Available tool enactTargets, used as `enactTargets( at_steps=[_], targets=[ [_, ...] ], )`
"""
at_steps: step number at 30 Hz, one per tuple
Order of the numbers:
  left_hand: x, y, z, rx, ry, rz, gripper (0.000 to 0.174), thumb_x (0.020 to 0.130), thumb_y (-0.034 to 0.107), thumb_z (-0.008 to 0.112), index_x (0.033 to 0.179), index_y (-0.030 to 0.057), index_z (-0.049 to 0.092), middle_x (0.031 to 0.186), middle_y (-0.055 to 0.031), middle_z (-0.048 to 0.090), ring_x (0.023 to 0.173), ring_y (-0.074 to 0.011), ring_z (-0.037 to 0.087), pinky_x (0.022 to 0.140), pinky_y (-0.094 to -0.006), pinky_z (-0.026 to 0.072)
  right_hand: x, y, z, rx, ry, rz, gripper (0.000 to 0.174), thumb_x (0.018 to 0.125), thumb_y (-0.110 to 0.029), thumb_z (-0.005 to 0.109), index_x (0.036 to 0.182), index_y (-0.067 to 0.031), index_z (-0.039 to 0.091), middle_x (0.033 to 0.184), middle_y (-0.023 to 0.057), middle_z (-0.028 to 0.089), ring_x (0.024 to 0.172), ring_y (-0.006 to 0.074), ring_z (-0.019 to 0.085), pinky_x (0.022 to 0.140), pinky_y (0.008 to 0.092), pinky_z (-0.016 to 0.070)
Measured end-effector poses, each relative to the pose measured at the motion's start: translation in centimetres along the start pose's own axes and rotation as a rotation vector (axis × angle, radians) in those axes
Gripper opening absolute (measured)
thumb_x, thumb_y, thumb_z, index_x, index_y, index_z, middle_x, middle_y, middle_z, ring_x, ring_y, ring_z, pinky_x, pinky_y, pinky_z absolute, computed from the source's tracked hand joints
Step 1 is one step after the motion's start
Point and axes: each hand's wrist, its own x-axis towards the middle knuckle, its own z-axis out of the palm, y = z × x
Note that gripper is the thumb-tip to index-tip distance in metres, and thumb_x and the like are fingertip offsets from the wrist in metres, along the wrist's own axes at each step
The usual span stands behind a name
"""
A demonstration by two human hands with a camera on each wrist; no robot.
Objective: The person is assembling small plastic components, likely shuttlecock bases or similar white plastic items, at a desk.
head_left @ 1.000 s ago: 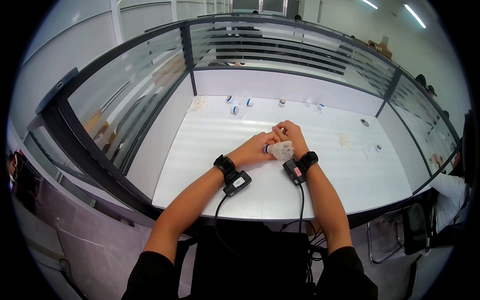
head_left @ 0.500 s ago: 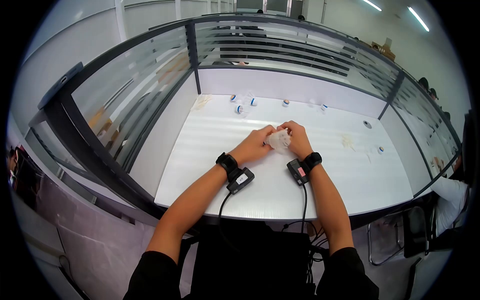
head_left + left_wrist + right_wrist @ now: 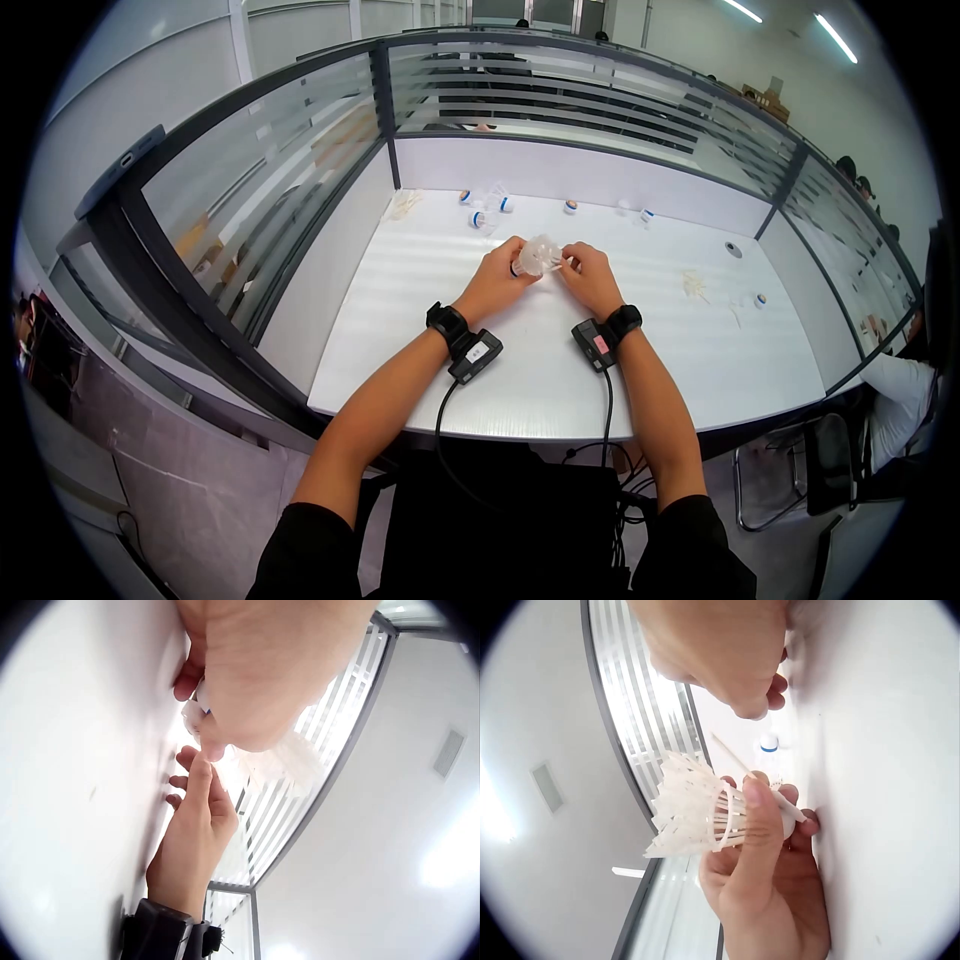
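Observation:
In the head view my left hand (image 3: 495, 285) holds a white shuttlecock (image 3: 541, 255) above the desk, its feathers tipped up and away. From the right wrist view, the left thumb (image 3: 757, 832) presses across the shuttlecock's base end, and the feathers (image 3: 686, 810) flare out to the left. A thin pale stick (image 3: 731, 755) lies across that hand's fingers beside the thumb. My right hand (image 3: 595, 280) is just right of the feathers. Its fingers are loosely bent, thumb tip near the fingertips, and nothing shows between them in the right wrist view.
Several small blue-banded shuttlecocks (image 3: 478, 219) lie toward the back of the white desk (image 3: 450, 400); another (image 3: 760, 300) is at the right. Thin pale strands (image 3: 693, 287) are scattered at the right and back left. A low partition (image 3: 580, 165) encloses the desk, which has a cable hole (image 3: 733, 249).
The shuttlecock has gone from pointing right, close against both hands, to tipping up and away in the left hand. The hands were together and now stand slightly apart.

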Motion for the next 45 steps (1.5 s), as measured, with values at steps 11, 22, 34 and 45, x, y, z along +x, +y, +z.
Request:
enactTargets(
  at_steps=[11, 22, 34, 45],
  targets=[
    [0.2, -1.0, -0.1, 0.009, 0.136, -0.057, 0.031, 0.089, 0.008, 0.075, 0.114, -0.0011, 0.060, 0.108, -0.0121, 0.073, 0.102, -0.0171, 0.067, 0.092, -0.0316, 0.0492, 0.1, -1.5, -0.6, 0.037, -0.051, -0.034, 0.022, 0.094, -0.019, 0.069, 0.092, 0.0028, 0.072, 0.086, 0.0153, 0.070, 0.069, 0.0244, 0.063, 0.067, 0.0359, 0.0506],
    [0.2, -1.2, -0.2, 0.043, 0.147, -0.069, 0.036, 0.087, 0.010, 0.076, 0.118, -0.0018, 0.061, 0.111, -0.0144, 0.073, 0.103, -0.0199, 0.068, 0.092, -0.0327, 0.0495, 0.2, -2.1, -0.9, 0.067, -0.043, -0.073, 0.021, 0.097, -0.019, 0.068, 0.097, 0.0012, 0.073, 0.084, 0.0114, 0.071, 0.070, 0.0183, 0.062, 0.061, 0.0318, 0.0484],
    [0.1, -0.9, -0.1, 0.044, 0.171, -0.091, 0.035, 0.088, 0.010, 0.075, 0.118, -0.0021, 0.061, 0.110, -0.0162, 0.073, 0.104, -0.0231, 0.069, 0.092, -0.0340, 0.0504, 0.1, -3.5, -1.2, 0.119, -0.033, -0.097, 0.020, 0.097, -0.018, 0.068, 0.102, 0.0001, 0.072, 0.085, 0.0071, 0.072, 0.069, 0.0141, 0.061, 0.059, 0.0287, 0.0463],
    [0.0, -0.9, 0.0, 0.041, 0.179, -0.066, 0.032, 0.089, 0.009, 0.074, 0.117, -0.0003, 0.061, 0.110, -0.0160, 0.073, 0.103, -0.0241, 0.069, 0.091, -0.0349, 0.0505, 0.1, -4.3, -1.5, 0.118, -0.032, -0.087, 0.019, 0.093, -0.014, 0.071, 0.107, -0.0014, 0.072, 0.086, 0.0085, 0.072, 0.069, 0.0175, 0.062, 0.062, 0.0308, 0.0494]
  ],
)
